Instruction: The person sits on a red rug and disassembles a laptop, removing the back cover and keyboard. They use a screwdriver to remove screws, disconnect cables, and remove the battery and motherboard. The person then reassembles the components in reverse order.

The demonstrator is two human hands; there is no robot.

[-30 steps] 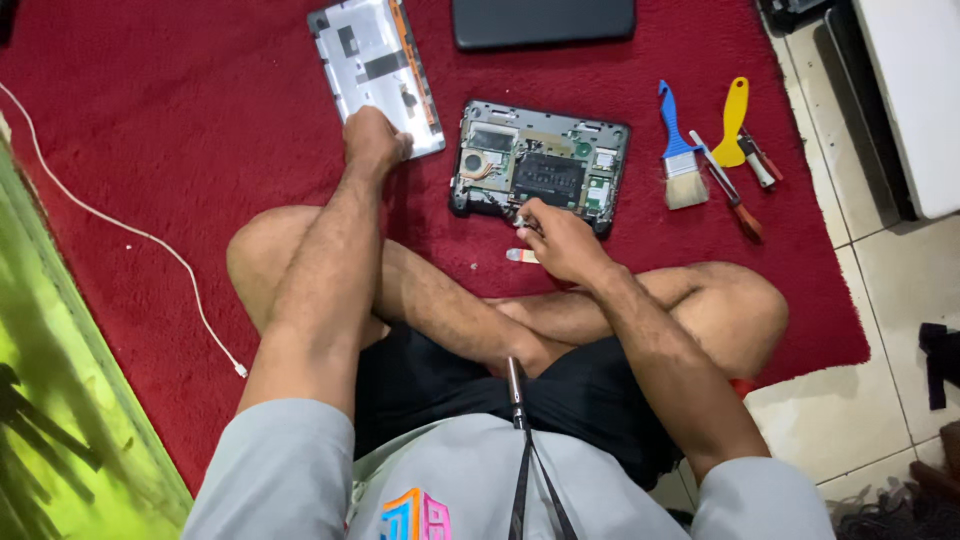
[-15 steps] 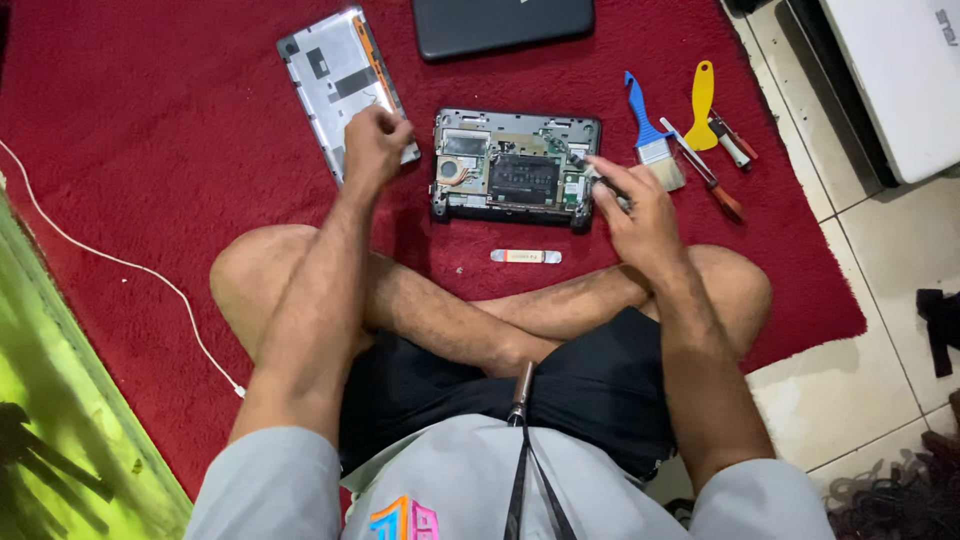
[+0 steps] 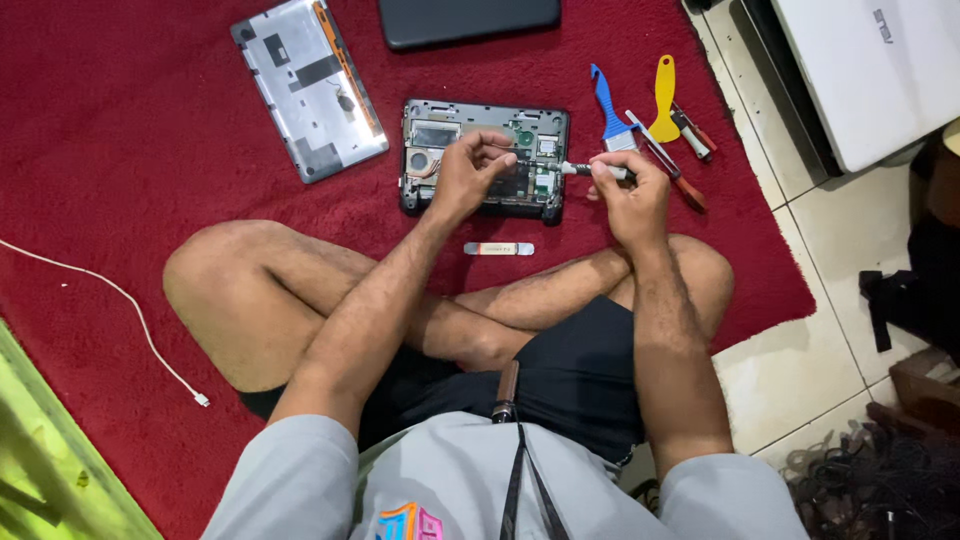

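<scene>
Screwdriver (image 3: 578, 170) work here rewards a steady tip: your right hand (image 3: 628, 195) is closed around the handle, just off the right edge of the opened laptop base (image 3: 484, 158), and your left hand (image 3: 470, 172) rests over the exposed boards with thumb and fingertips pinched together near the tip of the shaft, though whether they hold a screw I cannot tell. The base lies on the red carpet (image 3: 120, 120) in front of your crossed legs, toward its far edge, with the removed grey bottom cover (image 3: 308, 88) lying apart to its left and a dark closed laptop (image 3: 468, 20) beyond it. Keep the shaft in line with the screw rather than slanted, press down before you turn, and let the left fingers only guide, since the fan and boards lie directly beneath them. Judging by the angle, the driver comes in low from the right, so lift your wrist a little. A small flat strip (image 3: 499, 248) lies between the base and your shin; the blue brush (image 3: 608, 112), yellow pry tool (image 3: 664, 98) and spare drivers (image 3: 672, 160) wait near the carpet's right edge.
</scene>
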